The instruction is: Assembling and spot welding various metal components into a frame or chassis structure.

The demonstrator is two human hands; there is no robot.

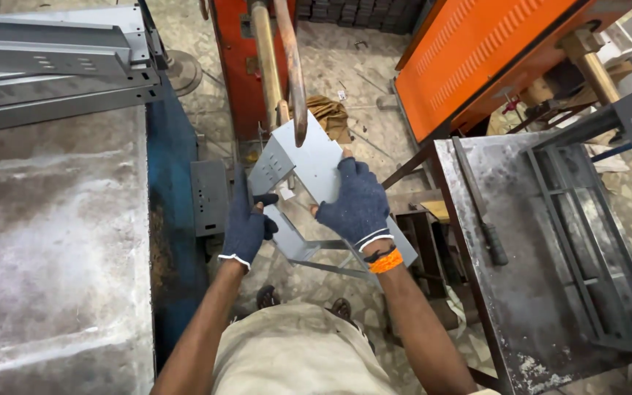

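Seemingly at a spot welder, both gloved hands hold a grey folded sheet-metal bracket (pixel 309 164) up between the copper electrode arms (pixel 295 73). Left hand (pixel 246 223) fingers clamp its lower left edge; right hand (pixel 356 205) lies gripping its right side. Steady, level support seems best.

No packages, labels, signs or screens visible.

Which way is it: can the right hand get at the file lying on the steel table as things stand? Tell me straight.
Probably yes, once freed. The file lies uncovered on the steel table, close beside the right hand, but that hand is gripping the grey sheet-metal part.
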